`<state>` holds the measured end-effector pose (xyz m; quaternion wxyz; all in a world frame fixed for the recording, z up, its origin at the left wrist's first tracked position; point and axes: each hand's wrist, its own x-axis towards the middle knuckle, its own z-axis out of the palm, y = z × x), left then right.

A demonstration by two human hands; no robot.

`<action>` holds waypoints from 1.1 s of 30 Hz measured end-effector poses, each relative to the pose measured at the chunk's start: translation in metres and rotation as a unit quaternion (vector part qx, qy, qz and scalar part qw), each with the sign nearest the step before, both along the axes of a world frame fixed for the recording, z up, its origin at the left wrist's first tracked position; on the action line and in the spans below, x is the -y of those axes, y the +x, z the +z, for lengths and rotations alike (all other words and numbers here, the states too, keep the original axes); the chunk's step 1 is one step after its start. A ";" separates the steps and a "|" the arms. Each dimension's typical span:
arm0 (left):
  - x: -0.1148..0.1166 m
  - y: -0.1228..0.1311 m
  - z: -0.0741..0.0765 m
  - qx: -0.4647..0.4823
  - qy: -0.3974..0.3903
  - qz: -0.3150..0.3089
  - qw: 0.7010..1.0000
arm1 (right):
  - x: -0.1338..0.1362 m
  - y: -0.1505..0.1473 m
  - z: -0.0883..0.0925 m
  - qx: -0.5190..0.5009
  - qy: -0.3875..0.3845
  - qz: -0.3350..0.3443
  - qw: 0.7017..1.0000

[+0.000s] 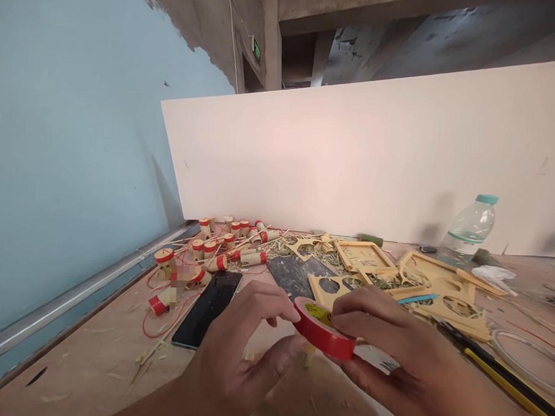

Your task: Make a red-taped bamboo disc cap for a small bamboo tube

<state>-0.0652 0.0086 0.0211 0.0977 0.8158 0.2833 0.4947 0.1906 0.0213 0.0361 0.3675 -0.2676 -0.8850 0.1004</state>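
A roll of red tape (327,340) with a yellow inner core is tilted above the table's front middle. My right hand (391,342) grips it from the right, fingers in the core and thumb underneath. My left hand (248,335) is at the roll's left side, its index fingertip against the tape's edge and its thumb apart below. Something small and pale, partly hidden, shows beneath the roll. Just beyond my left hand lies a black phone (208,309).
Several bamboo tubes with red tape bands (217,263) and strings lie at the back left. Wooden frames with round cut-outs (440,282), shavings, and a dark slab (297,276) spread across the back. At right are a water bottle (469,232) and a yellow-black cutter (504,377).
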 end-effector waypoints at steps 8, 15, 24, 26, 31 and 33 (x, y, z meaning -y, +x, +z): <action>-0.002 0.001 -0.001 -0.011 -0.010 0.005 1.000 | -0.001 0.001 -0.003 0.003 0.011 -0.003 1.000; -0.003 0.000 0.001 -0.037 0.006 0.015 0.999 | 0.001 0.003 0.000 0.041 0.016 -0.007 0.999; -0.005 0.001 0.004 -0.122 0.055 0.056 0.989 | -0.001 0.003 -0.004 0.061 0.053 -0.011 0.997; -0.004 0.001 0.003 -0.142 0.089 0.070 0.983 | 0.000 0.004 -0.005 0.076 0.046 -0.011 0.996; -0.003 0.004 0.001 -0.179 0.163 0.087 0.966 | 0.003 0.002 -0.008 0.083 0.064 0.001 0.994; -0.003 0.005 0.000 -0.157 0.134 0.085 0.975 | 0.003 0.002 -0.009 0.079 0.064 0.007 0.995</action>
